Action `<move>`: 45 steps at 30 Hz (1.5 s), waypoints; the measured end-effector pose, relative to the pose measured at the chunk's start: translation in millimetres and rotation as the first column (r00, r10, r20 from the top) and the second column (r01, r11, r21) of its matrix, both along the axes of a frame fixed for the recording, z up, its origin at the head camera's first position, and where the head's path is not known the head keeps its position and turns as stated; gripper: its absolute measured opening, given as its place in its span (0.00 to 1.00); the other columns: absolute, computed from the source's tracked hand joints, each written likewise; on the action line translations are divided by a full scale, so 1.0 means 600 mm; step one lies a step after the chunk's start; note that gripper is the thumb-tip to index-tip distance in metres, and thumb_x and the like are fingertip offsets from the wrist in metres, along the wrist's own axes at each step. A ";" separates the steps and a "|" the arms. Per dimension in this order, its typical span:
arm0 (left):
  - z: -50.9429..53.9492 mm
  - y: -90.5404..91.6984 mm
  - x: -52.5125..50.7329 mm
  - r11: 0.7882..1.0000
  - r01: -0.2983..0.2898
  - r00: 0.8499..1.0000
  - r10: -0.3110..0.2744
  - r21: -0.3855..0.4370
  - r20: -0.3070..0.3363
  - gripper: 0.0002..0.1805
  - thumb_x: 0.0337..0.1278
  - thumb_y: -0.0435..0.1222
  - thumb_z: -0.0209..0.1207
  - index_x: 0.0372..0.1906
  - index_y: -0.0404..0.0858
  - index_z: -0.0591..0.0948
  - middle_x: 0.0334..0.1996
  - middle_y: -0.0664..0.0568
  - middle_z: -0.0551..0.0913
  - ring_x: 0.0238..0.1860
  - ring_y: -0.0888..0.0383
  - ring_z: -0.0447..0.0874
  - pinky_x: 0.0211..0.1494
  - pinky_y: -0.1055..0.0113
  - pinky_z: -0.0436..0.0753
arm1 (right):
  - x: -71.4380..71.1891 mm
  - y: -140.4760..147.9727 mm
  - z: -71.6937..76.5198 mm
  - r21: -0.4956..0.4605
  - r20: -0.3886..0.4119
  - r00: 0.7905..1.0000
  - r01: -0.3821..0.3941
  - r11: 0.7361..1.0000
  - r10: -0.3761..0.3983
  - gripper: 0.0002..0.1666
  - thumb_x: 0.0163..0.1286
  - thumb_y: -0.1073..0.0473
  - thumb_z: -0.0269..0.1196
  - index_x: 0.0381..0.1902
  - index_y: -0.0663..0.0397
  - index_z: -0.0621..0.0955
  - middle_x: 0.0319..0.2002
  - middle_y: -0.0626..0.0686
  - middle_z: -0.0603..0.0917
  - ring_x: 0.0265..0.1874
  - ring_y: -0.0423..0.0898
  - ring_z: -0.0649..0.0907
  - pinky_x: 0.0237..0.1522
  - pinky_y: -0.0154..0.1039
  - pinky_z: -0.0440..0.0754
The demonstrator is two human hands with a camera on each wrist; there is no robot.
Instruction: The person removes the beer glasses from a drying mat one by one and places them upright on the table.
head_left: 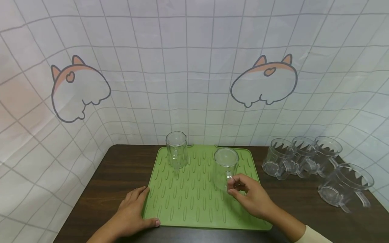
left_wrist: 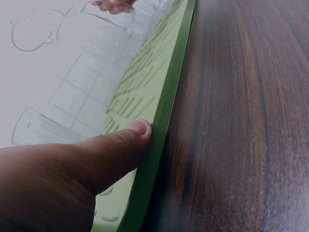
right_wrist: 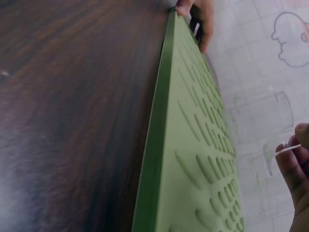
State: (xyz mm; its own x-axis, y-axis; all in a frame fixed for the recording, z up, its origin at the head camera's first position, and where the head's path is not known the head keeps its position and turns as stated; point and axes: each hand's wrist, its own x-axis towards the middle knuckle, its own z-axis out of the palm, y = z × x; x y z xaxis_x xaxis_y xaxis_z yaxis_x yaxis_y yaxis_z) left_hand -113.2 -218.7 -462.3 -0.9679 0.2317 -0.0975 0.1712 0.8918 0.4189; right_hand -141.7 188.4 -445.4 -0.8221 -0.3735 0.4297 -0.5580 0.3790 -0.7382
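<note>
A clear glass mug (head_left: 219,172) stands over the right half of a green ribbed drying mat (head_left: 194,202). My right hand (head_left: 253,197) pinches its handle between thumb and fingertips; the right wrist view shows those fingers (right_wrist: 292,166) at the handle. Whether the mug's base touches the mat, I cannot tell. A second clear mug (head_left: 177,150) sits at the mat's back left. My left hand (head_left: 130,211) rests at the mat's near left corner, fingers along the left edge. Its thumb (left_wrist: 116,152) lies on the front edge in the left wrist view.
Several clear mugs stand on the dark wooden table (head_left: 112,175) to the right: a close group (head_left: 278,157) at the back and one mug (head_left: 343,185) nearer. A white gridded curtain (head_left: 170,67) with cartoon animal drawings hangs behind the table and along its sides.
</note>
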 end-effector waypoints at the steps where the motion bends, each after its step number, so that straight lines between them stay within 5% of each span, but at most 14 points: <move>1: -0.001 0.000 0.000 1.000 -0.002 1.000 0.002 -0.001 -0.001 0.68 0.37 0.70 0.73 0.76 0.30 0.63 0.73 0.34 0.63 0.72 0.33 0.60 0.64 0.31 0.65 | 0.003 0.003 0.000 0.000 -0.004 1.000 0.000 1.000 0.000 0.16 0.64 0.72 0.71 0.45 0.53 0.80 0.39 0.42 0.83 0.38 0.39 0.84 0.43 0.38 0.85; 29: 0.003 0.006 0.001 0.999 -0.030 1.000 0.030 0.039 -0.003 0.68 0.34 0.67 0.76 0.76 0.30 0.63 0.74 0.33 0.60 0.73 0.30 0.56 0.65 0.28 0.63 | 0.042 0.045 0.001 -0.027 -0.179 0.984 -0.032 0.999 0.027 0.23 0.59 0.78 0.71 0.47 0.52 0.80 0.39 0.46 0.84 0.36 0.41 0.85 0.40 0.35 0.85; 39: 0.019 0.036 0.001 0.992 0.036 0.980 -0.011 0.122 -0.199 0.54 0.50 0.54 0.76 0.76 0.32 0.64 0.69 0.37 0.69 0.72 0.35 0.62 0.69 0.35 0.65 | 0.042 0.046 -0.003 -0.034 -0.207 0.977 -0.055 0.998 0.047 0.25 0.58 0.80 0.71 0.47 0.52 0.80 0.39 0.47 0.84 0.36 0.41 0.85 0.40 0.33 0.84; 45: 0.038 0.059 -0.002 0.979 0.065 0.979 -0.025 0.195 -0.202 0.50 0.54 0.50 0.75 0.77 0.38 0.64 0.70 0.41 0.70 0.73 0.39 0.63 0.69 0.38 0.67 | 0.039 0.045 -0.008 -0.030 -0.242 0.969 -0.068 0.997 0.059 0.27 0.56 0.82 0.71 0.48 0.54 0.81 0.38 0.49 0.84 0.36 0.42 0.84 0.40 0.30 0.83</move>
